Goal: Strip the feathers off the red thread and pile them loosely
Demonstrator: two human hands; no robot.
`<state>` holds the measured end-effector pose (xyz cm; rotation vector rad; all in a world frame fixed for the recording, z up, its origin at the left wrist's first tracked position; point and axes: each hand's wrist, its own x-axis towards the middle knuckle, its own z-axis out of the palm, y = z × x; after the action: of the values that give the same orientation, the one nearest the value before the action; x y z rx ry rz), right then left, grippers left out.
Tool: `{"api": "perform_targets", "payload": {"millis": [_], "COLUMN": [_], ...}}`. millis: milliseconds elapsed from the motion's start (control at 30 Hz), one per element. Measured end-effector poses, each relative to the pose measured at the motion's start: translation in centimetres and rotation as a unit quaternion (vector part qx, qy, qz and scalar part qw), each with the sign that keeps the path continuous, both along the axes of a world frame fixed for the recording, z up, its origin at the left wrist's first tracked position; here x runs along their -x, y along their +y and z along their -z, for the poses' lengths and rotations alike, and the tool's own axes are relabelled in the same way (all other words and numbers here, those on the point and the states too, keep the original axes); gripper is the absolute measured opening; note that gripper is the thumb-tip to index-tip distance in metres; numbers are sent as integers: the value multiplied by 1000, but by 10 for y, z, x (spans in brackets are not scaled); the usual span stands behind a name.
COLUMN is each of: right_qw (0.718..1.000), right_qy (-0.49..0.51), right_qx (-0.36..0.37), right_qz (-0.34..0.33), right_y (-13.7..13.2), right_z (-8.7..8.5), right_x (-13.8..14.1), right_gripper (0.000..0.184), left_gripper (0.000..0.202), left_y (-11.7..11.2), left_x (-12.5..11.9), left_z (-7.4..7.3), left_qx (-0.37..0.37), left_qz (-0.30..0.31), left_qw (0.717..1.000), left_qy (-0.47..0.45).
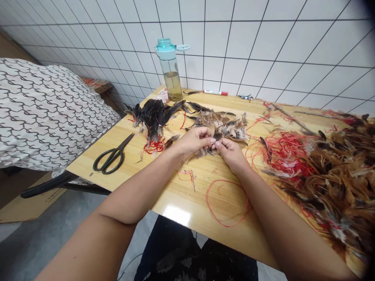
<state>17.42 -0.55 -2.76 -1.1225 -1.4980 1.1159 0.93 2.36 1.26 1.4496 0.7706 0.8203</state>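
Observation:
Over the middle of the wooden table, my left hand [197, 139] and my right hand [231, 154] meet fingertip to fingertip, both pinched closed. A small dark feather [218, 136] shows at their fingertips; its lower end is hidden by the fingers. Just behind them lies a loose pile of brown and grey feathers [231, 124]. Left of this pile is a bunch of black feathers [154, 115], with red string [154, 146] at its lower end. Black-handled scissors [113, 156] rest near the table's left edge, blades slightly apart.
A large heap of brown feathers [345, 164] covers the table's right side, beside tangled red strings [288, 150]. A bottle [172, 76] with a teal lid stands by the tiled wall, near a red-capped marker [215, 93]. A patterned cloth [49, 113] bulges at the left.

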Motion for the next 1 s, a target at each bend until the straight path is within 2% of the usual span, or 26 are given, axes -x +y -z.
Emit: {"api": "perform_targets", "payload": {"millis": [233, 500, 567, 667, 767, 900, 1000], "right_qw": [1000, 998, 996, 984, 950, 868, 814], "right_qy": [-14, -47, -73, -143, -250, -434, -521], "right_qx": [-14, -30, -34, -56, -111, -154, -161], "right_qz": [-4, 0, 26, 89, 149, 186, 203], "right_y": [1, 1, 1, 1, -3, -15, -22], "right_z": [1, 2, 3, 2, -1, -9, -15], "right_x": [0, 1, 0, 0, 2, 9, 13], "right_gripper": [32, 27, 26, 23, 20, 25, 29], "left_gripper": [21, 15, 15, 19, 18, 19, 22], "left_y": [-2, -4, -3, -4, -7, -9, -9], "left_x": [-2, -3, -3, -4, -8, -15, -19], "left_z": [-2, -5, -4, -4, -3, 5, 10], "left_qx": [-8, 14, 1, -72, -123, -113, -100], "left_qz": [-24, -20, -49, -131, -160, -148, -151], "left_qw": [1000, 999, 996, 981, 968, 976, 979], "left_qy": [13, 44, 68, 126, 148, 111, 91]}}
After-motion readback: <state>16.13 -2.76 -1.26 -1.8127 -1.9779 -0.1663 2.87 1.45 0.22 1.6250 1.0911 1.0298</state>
